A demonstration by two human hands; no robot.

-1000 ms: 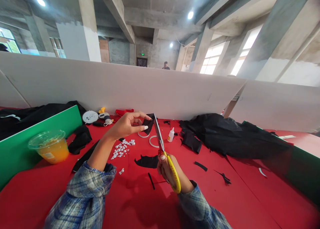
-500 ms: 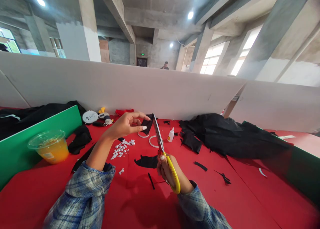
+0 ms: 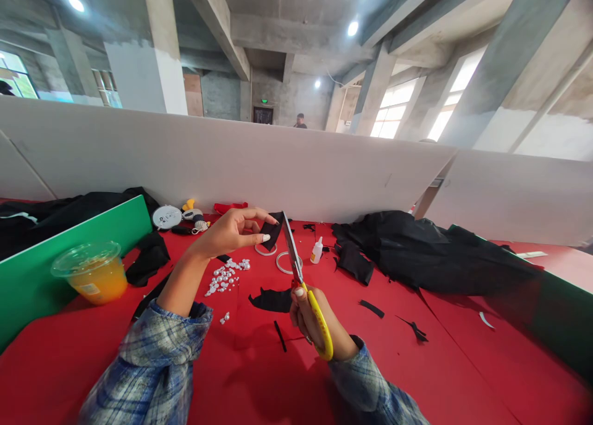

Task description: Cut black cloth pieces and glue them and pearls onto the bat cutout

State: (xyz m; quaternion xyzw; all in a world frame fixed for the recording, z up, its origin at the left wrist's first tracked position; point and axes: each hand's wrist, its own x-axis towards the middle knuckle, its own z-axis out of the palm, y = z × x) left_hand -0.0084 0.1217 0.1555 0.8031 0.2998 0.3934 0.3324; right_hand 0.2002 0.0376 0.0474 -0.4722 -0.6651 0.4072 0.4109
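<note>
A small black piece of fabric (image 3: pixel 272 232) is pinched between the left hand's (image 3: pixel 231 233) thumb and fingers, above the tabletop (image 3: pixel 393 382). The right hand (image 3: pixel 310 317) is closed around the scissors (image 3: pixel 317 306), blades nearly together along the fabric's right edge; whether they bite is unclear. Some cutting seems done: a ragged scrap (image 3: pixel 272 299) lies left of the right hand, a short strip (image 3: pixel 371 308) to its right. This piece's trimming looks unfinished. Below the left hand, pearly beads (image 3: pixel 225 278) lie loose, apparently unused.
</note>
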